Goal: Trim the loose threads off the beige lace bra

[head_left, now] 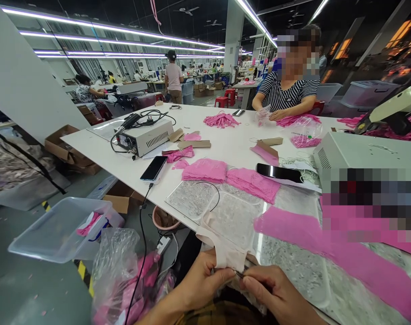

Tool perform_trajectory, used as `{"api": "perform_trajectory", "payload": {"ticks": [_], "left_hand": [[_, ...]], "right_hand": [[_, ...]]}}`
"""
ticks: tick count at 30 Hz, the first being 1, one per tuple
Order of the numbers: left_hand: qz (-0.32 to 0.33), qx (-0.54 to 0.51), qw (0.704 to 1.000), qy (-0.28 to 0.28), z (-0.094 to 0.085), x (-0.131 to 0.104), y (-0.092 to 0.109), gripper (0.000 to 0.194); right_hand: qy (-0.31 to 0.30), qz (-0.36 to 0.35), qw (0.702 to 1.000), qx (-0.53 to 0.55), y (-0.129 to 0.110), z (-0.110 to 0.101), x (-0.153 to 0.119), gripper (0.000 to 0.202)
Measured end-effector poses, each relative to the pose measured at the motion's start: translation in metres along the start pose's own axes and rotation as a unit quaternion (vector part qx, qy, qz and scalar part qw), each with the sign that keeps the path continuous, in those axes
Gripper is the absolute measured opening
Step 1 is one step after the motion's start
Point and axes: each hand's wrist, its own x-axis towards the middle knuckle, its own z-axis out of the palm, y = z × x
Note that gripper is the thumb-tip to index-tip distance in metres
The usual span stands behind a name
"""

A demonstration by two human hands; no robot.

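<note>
Near the table's front edge, a pale beige fabric piece (231,255) is pinched in my left hand (203,280), thumb and fingers closed on its lower edge. Close beside it, my right hand (271,286) has its fingers closed on a thin dark tool (240,274), whose tip meets the fabric by my left thumb. The upper part of the fabric rests on a clear mat (232,216). Stacks of pink fabric (205,170) lie beyond it, and a long pink strip (327,243) stretches off to the right.
On the white table (192,117) are a grey control box (149,137), a phone (153,168), a second phone (280,172) and a machine (371,153) at right. A person in stripes (288,95) sits across. A clear bin (63,230) stands at lower left.
</note>
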Motion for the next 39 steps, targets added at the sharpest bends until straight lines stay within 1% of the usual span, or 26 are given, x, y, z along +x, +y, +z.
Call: {"api": "perform_trajectory", "payload": {"ticks": [4, 7, 10, 13, 15, 17, 19, 21, 23, 24, 26, 28, 29, 31, 32, 33, 34, 35, 36, 37, 38, 39], "left_hand": [[-0.003, -0.012, 1.000, -0.003, 0.002, 0.001, 0.001, 0.033], [-0.004, -0.018, 1.000, -0.009, 0.003, 0.002, 0.002, 0.034], [-0.032, -0.042, 0.999, -0.003, 0.002, 0.003, -0.002, 0.037], [-0.086, -0.091, 0.992, 0.025, -0.001, 0.002, -0.008, 0.042], [-0.109, -0.131, 0.985, 0.031, -0.003, 0.002, -0.012, 0.043], [-0.113, -0.162, 0.980, 0.032, -0.005, 0.003, -0.013, 0.043], [-0.112, -0.181, 0.977, 0.030, -0.007, 0.004, -0.011, 0.044], [-0.114, -0.188, 0.975, 0.027, -0.010, 0.007, -0.009, 0.046], [-0.112, -0.181, 0.977, 0.025, -0.012, 0.009, -0.008, 0.047], [-0.103, -0.168, 0.980, 0.033, -0.012, 0.010, -0.009, 0.047], [-0.074, -0.100, 0.989, 0.077, -0.013, 0.009, -0.014, 0.042], [-0.050, 0.016, 0.987, 0.152, -0.011, 0.005, -0.022, 0.029], [-0.038, 0.076, 0.976, 0.199, -0.011, 0.001, -0.026, 0.023], [0.008, 0.169, 0.937, 0.305, -0.009, -0.008, -0.031, 0.015], [0.047, 0.200, 0.913, 0.352, -0.007, -0.013, -0.032, 0.013], [0.089, 0.224, 0.894, 0.377, -0.006, -0.017, -0.032, 0.010], [0.126, 0.242, 0.888, 0.370, -0.005, -0.021, -0.031, 0.007], [0.144, 0.252, 0.897, 0.333, -0.004, -0.024, -0.028, 0.008], [0.138, 0.251, 0.916, 0.281, -0.003, -0.026, -0.026, 0.011], [0.107, 0.237, 0.938, 0.228, -0.001, -0.027, -0.023, 0.015], [0.059, 0.214, 0.956, 0.190, 0.001, -0.026, -0.021, 0.017], [0.004, 0.188, 0.966, 0.175, 0.002, -0.025, -0.020, 0.019]], "right_hand": [[0.010, -0.023, 1.000, -0.005, -0.003, 0.001, 0.002, 0.048], [0.026, -0.020, 0.999, 0.013, -0.002, 0.003, 0.003, 0.049], [0.051, 0.001, 0.994, 0.095, 0.005, 0.003, 0.001, 0.051], [0.105, 0.010, 0.979, 0.172, 0.012, 0.001, -0.001, 0.049], [0.139, 0.006, 0.976, 0.168, 0.014, -0.001, -0.001, 0.042], [0.158, -0.001, 0.980, 0.120, 0.011, -0.003, 0.002, 0.036], [0.148, -0.011, 0.987, 0.065, 0.006, -0.003, 0.008, 0.031], [0.117, -0.028, 0.992, 0.038, 0.000, -0.002, 0.015, 0.026], [0.090, -0.034, 0.994, 0.054, -0.004, 0.000, 0.021, 0.029], [0.081, -0.026, 0.993, 0.076, -0.004, 0.000, 0.023, 0.031], [0.073, 0.000, 0.990, 0.124, -0.002, 0.003, 0.026, 0.035], [0.080, 0.026, 0.985, 0.153, 0.004, 0.006, 0.029, 0.039], [0.092, 0.034, 0.983, 0.154, 0.007, 0.009, 0.030, 0.041], [0.121, 0.043, 0.982, 0.141, 0.012, 0.014, 0.032, 0.044], [0.135, 0.046, 0.981, 0.130, 0.013, 0.016, 0.033, 0.045], [0.150, 0.047, 0.981, 0.115, 0.014, 0.019, 0.033, 0.045], [0.162, 0.044, 0.981, 0.097, 0.015, 0.021, 0.034, 0.044], [0.171, 0.037, 0.982, 0.076, 0.015, 0.024, 0.034, 0.043], [0.177, 0.027, 0.982, 0.054, 0.015, 0.026, 0.034, 0.042], [0.178, 0.015, 0.983, 0.033, 0.015, 0.028, 0.035, 0.041], [0.175, 0.002, 0.984, 0.014, 0.014, 0.031, 0.035, 0.040], [0.172, -0.014, 0.985, -0.001, 0.014, 0.032, 0.036, 0.039]]}}
